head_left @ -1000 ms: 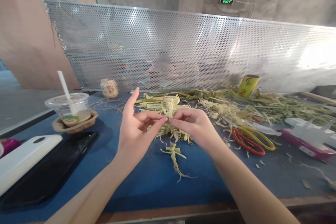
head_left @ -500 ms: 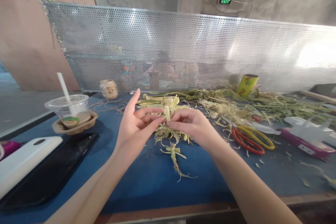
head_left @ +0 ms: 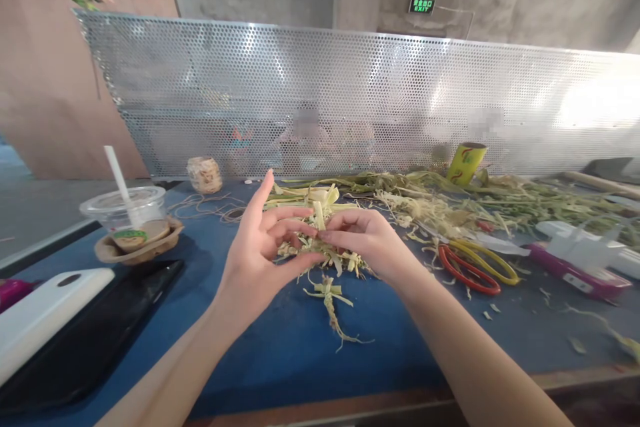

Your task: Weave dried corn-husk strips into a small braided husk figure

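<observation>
My right hand [head_left: 370, 237] pinches a pale green plant strip [head_left: 319, 215] that stands up between the hands. My left hand [head_left: 270, 240] is beside it, index finger raised, thumb and other fingers apart around the strip's left side. Its fingertips come close to the right hand's; whether they touch the strip is hard to tell. Behind and under the hands lies a heap of dry plant strips [head_left: 357, 265]. Nearer the front edge, a small knotted plant piece with thin root-like ends [head_left: 331, 307] rests on the blue table [head_left: 280, 360].
At the left are a plastic cup [head_left: 125, 208] in a cardboard holder, a white power bank [head_left: 55, 307] and a black phone [head_left: 115, 320]. To the right lie red-handled and yellow-handled scissors [head_left: 467, 270], more plant strips and a purple box [head_left: 575, 273]. A perforated metal screen [head_left: 330, 93] stands behind.
My left thumb has moved down and away from its fingers, opening the hand. My right hand keeps its pinch. The whole view has shifted slightly.
</observation>
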The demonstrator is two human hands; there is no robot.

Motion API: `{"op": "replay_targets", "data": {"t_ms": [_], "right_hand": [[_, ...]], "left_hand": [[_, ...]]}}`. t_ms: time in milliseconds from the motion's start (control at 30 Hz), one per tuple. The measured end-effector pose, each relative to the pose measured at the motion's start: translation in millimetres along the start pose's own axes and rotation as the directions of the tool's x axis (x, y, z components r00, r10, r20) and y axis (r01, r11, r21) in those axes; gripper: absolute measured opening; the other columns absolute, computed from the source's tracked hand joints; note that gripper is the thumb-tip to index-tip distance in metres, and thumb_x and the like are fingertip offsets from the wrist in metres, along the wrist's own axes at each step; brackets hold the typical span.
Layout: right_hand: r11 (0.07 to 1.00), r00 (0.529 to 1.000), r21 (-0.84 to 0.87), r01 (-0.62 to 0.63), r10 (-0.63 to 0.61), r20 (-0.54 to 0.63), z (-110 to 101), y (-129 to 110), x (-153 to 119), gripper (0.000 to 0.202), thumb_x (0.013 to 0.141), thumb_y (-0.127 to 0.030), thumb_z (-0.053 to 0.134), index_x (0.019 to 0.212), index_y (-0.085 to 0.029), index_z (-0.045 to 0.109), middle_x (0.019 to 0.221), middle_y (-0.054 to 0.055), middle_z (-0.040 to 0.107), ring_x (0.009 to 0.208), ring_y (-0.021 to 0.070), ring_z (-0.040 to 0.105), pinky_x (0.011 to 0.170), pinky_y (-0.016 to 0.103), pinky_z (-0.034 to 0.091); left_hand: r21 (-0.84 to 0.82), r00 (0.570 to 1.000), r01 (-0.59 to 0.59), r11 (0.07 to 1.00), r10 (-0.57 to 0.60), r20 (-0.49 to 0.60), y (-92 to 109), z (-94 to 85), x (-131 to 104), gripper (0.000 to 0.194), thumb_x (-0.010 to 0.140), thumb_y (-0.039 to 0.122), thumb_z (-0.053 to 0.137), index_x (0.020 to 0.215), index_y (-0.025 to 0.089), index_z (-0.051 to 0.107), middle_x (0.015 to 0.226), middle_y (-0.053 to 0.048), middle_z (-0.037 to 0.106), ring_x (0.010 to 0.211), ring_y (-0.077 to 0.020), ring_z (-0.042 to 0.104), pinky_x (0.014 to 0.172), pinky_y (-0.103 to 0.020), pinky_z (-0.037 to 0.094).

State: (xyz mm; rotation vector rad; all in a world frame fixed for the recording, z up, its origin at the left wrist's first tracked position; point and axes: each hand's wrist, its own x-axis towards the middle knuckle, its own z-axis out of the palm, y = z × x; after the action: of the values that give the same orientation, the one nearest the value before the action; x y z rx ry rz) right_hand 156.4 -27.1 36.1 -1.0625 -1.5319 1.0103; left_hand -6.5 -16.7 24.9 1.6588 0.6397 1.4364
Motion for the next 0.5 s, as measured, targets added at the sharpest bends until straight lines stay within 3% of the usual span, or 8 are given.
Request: {"op": "replay_targets", "data": {"t_ms": [133, 333, 500], "right_hand": [[1.000, 1.000, -0.011, 0.024, -0.024, -0.020, 2, 5, 1, 0.016, 0.069, -0.029, 0.064, 0.061, -0.016, 0.058, 0.056, -0.003, 0.050, 0.052, 0.0086, 0.042, 0.052, 0.024, 0.030], [0.998, 0.996, -0.058, 0.001, -0.006, -0.088, 8, 11, 6, 0.014, 0.066, -0.027, 0.061, 0.059, -0.016, 0.057, 0.053, -0.003, 0.048, 0.050, 0.0086, 0.040, 0.049, 0.024, 0.029], [0.987, 0.984, -0.162, 0.016, -0.044, -0.173, 17, 21, 7, 0.009, 0.065, -0.022, 0.056, 0.058, -0.017, 0.056, 0.055, -0.003, 0.050, 0.050, 0.0090, 0.041, 0.050, 0.023, 0.030]], "left_hand": [[0.132, 0.995, -0.083, 0.988, 0.090, -0.047, -4, 0.3, -2, 0.093, 0.071, 0.016, 0.070, 0.143, 0.034, 0.014, 0.093, -0.002, 0.065, 0.077, -0.0154, 0.065, 0.067, -0.028, 0.053], [0.312, 0.980, -0.180, 0.933, 0.198, -0.027, -7, -0.5, -5, 0.093, 0.071, 0.016, 0.070, 0.143, 0.034, 0.013, 0.100, -0.003, 0.063, 0.080, -0.0164, 0.066, 0.073, -0.030, 0.052], [0.327, 0.986, -0.096, 0.940, 0.135, -0.099, -15, -2.3, -3, 0.091, 0.073, 0.014, 0.067, 0.143, 0.031, 0.012, 0.100, -0.004, 0.064, 0.076, -0.0163, 0.067, 0.070, -0.031, 0.054]]}}
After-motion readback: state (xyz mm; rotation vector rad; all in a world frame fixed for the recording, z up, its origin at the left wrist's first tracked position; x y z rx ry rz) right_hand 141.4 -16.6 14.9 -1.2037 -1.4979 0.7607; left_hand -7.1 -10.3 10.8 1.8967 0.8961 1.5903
